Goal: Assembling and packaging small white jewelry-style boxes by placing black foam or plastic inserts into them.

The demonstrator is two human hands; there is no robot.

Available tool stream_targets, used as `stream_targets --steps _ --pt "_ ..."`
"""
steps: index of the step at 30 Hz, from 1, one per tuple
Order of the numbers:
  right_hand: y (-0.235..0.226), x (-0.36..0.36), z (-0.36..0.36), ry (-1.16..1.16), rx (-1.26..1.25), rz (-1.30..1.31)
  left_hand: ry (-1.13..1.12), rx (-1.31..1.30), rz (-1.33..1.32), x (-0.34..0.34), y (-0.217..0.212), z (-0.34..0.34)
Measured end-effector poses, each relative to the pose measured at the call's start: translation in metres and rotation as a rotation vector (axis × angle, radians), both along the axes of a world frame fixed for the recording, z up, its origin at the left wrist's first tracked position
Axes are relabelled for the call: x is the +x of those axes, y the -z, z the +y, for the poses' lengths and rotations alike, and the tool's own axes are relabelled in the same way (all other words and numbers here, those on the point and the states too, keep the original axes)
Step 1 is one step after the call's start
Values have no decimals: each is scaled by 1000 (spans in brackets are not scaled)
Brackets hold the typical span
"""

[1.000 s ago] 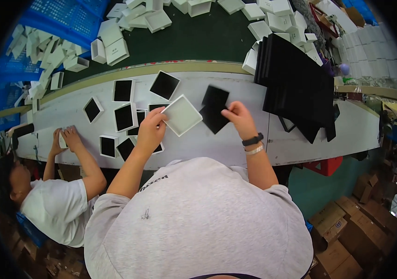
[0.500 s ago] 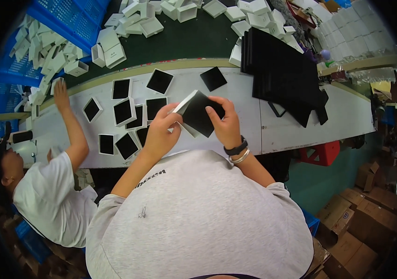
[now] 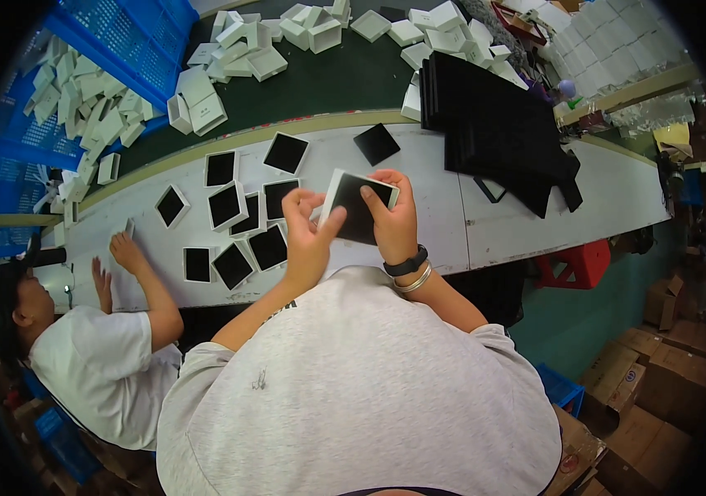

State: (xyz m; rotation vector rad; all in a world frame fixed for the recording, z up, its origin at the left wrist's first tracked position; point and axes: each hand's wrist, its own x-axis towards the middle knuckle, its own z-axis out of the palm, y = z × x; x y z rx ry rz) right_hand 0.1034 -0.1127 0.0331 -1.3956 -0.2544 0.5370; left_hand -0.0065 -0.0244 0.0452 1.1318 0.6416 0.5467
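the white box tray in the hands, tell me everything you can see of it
The white box tray is a shallow square tray, seemingly cardboard, with thin white walls and a black insert filling its inside. It is held tilted above the white table, open face toward the camera. The left hand grips its left edge, thumb against the rim, and the right hand holds its right side, fingers curled over the top corner. Its underside is hidden. Similar filled trays lie flat on the table to its left.

white worktop (image 3: 502, 219) | stack of black flat sheets (image 3: 498, 124) | blue plastic crate (image 3: 134, 37) | brown cardboard boxes (image 3: 646, 364) | red stool (image 3: 576, 264)
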Motion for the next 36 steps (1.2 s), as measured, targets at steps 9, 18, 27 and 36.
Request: stream_targets --steps 9,18,27,36 --pt "3 -3 -5 -348 24 33 -10 392 198 2 9 49" --pt "23 12 13 -688 -418 -6 324 352 452 -20 12 74" --pt "136 146 48 -241 -732 -625 -13 1149 974 -62 66 277" --pt "173 178 63 -370 -799 -589 -636 -54 857 37 218 430"
